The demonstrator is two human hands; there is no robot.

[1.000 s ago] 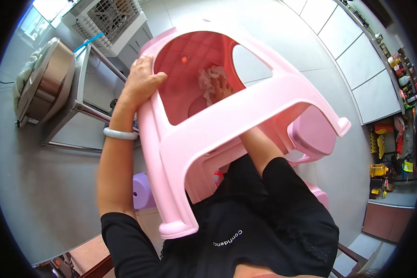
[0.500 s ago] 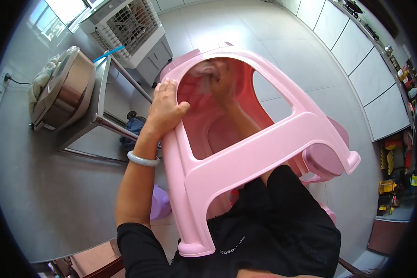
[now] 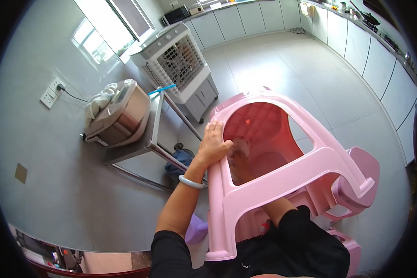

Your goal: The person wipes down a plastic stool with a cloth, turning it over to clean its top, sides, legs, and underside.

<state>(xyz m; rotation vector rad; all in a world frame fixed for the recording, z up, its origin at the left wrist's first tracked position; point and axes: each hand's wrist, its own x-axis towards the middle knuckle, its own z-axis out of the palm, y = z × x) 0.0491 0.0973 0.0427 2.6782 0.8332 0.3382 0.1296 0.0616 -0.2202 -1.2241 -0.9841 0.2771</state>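
Observation:
A pink plastic stool is tipped on its side in front of my body, its hollow underside towards me. My left hand grips the stool's left edge, thumb on the inner side; a pale bangle circles that wrist. Through the frame of the stool, my right hand reaches inside and presses a pale cloth against the inner wall. The fingers there are partly hidden and blurred. A small orange-red spot shows on the inner surface.
More pink stools stand at my right. Left, a metal-framed table carries a brown rice cooker. Behind it stands an air cooler. A purple object sits low beside my left arm. White cabinets line the far walls.
The view has swung up and to the left, so the stool appears lower and further right. My right hand and the cloth have moved down the inner wall. My left hand keeps its hold.

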